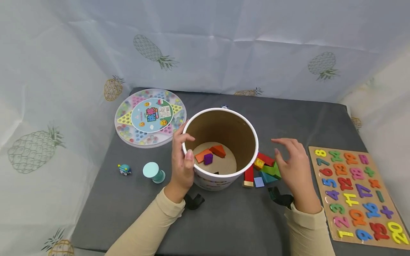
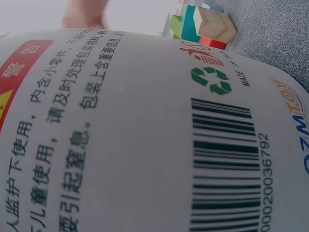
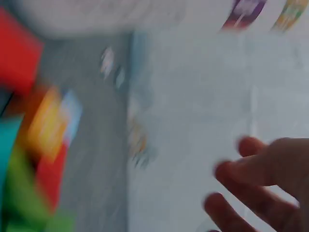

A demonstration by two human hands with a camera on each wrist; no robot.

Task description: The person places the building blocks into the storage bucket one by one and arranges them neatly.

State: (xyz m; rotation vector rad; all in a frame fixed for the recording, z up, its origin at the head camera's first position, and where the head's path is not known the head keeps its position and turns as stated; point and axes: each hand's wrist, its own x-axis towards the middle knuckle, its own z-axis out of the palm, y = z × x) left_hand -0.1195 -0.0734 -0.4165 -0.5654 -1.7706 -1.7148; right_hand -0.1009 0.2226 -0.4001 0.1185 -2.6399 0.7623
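Note:
A white paper bucket (image 1: 211, 183) stands at the middle of the dark table, its open top facing up. My left hand (image 1: 182, 163) grips its left rim, thumb outside and a finger hooked over the edge. Inside lie an orange triangular block (image 1: 218, 151), another orange block (image 1: 201, 155) and a purple block (image 1: 208, 159). My right hand (image 1: 295, 169) hovers right of the bucket, fingers spread and holding nothing. Between hand and bucket sits a heap of wooden blocks, including a red block (image 1: 248, 173), a green block (image 1: 271, 171) and a pale blue block (image 1: 259, 182).
A round Chinese checkers set (image 1: 152, 115) lies at the back left. Nearer are a pale teal spool-shaped piece (image 1: 153, 171) and a small toy figure (image 1: 124, 169). At the right lies a number board (image 1: 323, 192). A pineapple-print sheet (image 1: 205, 53) hangs behind the table.

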